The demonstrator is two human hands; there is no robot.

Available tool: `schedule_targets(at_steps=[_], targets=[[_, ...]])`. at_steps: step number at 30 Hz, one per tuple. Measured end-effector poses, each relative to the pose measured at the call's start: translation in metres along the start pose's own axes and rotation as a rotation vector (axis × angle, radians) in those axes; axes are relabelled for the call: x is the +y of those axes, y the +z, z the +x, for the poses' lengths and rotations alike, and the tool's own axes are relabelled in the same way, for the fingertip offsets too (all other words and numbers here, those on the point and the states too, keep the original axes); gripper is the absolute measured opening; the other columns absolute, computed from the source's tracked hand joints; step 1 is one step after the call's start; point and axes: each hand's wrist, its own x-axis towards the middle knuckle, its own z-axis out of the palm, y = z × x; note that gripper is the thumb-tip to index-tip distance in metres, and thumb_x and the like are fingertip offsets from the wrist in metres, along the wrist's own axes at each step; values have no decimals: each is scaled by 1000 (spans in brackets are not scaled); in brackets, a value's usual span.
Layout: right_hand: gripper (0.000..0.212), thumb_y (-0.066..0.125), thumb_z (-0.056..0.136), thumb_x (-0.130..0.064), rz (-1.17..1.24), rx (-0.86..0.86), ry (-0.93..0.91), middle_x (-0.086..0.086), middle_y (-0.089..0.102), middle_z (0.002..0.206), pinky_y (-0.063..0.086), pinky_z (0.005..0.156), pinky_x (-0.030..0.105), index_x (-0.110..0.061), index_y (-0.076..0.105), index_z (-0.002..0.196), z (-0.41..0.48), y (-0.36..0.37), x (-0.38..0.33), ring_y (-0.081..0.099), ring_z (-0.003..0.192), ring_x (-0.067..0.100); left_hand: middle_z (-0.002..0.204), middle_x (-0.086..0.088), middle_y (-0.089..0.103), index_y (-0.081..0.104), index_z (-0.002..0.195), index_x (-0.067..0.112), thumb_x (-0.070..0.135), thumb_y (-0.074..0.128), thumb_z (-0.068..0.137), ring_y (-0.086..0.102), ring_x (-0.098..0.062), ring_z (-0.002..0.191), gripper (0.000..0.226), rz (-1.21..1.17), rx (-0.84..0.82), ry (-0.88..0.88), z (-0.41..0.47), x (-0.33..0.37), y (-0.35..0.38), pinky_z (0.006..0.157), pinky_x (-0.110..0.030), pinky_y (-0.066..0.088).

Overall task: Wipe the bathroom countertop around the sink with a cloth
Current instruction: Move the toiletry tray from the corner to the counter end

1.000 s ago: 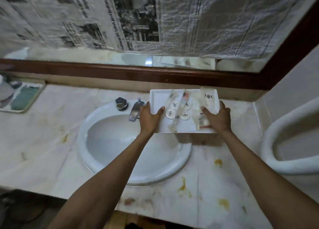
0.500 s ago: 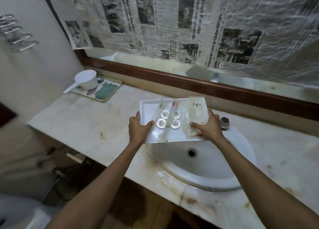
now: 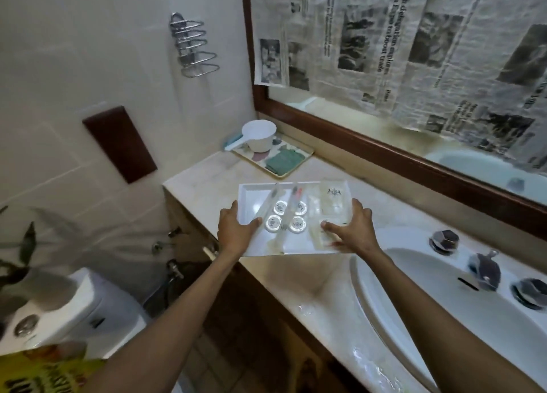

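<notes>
Left hand [image 3: 236,232] grips the tray [image 3: 251,198] at its 9 o'clock edge, right hand [image 3: 353,229] at 3; likely light and stiff, its loose toiletries [image 3: 288,216] apt to slide; counter [image 3: 299,277] lies below; a green cloth [image 3: 284,162] perhaps at 12.

Head view, down over countertop [image 3: 296,277]

countertop [image 3: 296,286]: glossy marble (stained) | tray [image 3: 251,197]: smooth white plastic | mirror frame [image 3: 384,155]: wood
</notes>
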Motion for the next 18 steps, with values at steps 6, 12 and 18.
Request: schedule_targets(at_steps=[6, 12, 18], targets=[[79, 87, 63, -47, -13, -80, -52, 6, 41, 109, 47, 95, 39, -16, 46, 123, 74, 80, -42, 52, 110, 33, 120, -5, 48, 49, 145, 11, 32, 79, 85, 57, -25, 112, 70, -54, 67, -87, 83, -42, -25, 96, -32, 47], [82, 86, 64, -49, -47, -207, -56, 13, 48, 115, 49, 94, 40, -14, 47, 127, 140, 162, -73, 51, 111, 31, 138, -11, 51, 44, 150, 13, 34, 80, 85, 56, -29, 124, 78, -31, 120, -213, 160, -87, -47, 101, -38, 48], [80, 86, 58, -55, -98, -323, -43, 8, 53, 109, 50, 86, 37, -16, 53, 119, 186, 226, -94, 54, 107, 27, 131, -8, 55, 56, 138, 14, 25, 79, 86, 56, -26, 119, 58, -69, 111, -256, 216, -126, -68, 93, -31, 44]])
